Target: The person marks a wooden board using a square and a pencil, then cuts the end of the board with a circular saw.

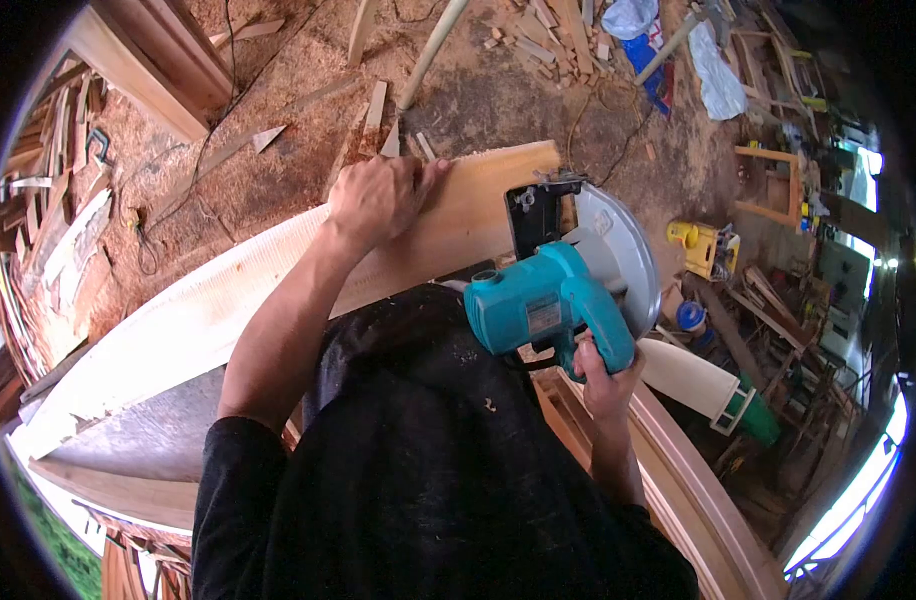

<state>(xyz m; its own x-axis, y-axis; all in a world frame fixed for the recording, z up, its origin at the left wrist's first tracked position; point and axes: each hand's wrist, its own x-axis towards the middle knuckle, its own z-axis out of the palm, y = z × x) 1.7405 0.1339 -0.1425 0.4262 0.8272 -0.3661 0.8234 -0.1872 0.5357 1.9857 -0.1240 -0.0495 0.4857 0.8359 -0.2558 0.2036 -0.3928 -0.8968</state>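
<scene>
A long, pale wooden plank (448, 215) runs from the lower left to the upper middle, in front of my body. My left hand (378, 198) is curled over its far edge, gripping it near the right end. My right hand (608, 378) is wrapped round the rear handle of a teal circular saw (538, 300). The saw's black base plate lies at the plank's right end, and its grey blade guard faces right. I cannot see the blade or tell whether it is turning.
Sawdust and offcuts (553, 40) cover the floor ahead. A thick timber post (158, 70) stands at the upper left. To the right are a yellow power tool (706, 247), a blue-lidded container (690, 316) and scattered lumber. Cords lie across the floor.
</scene>
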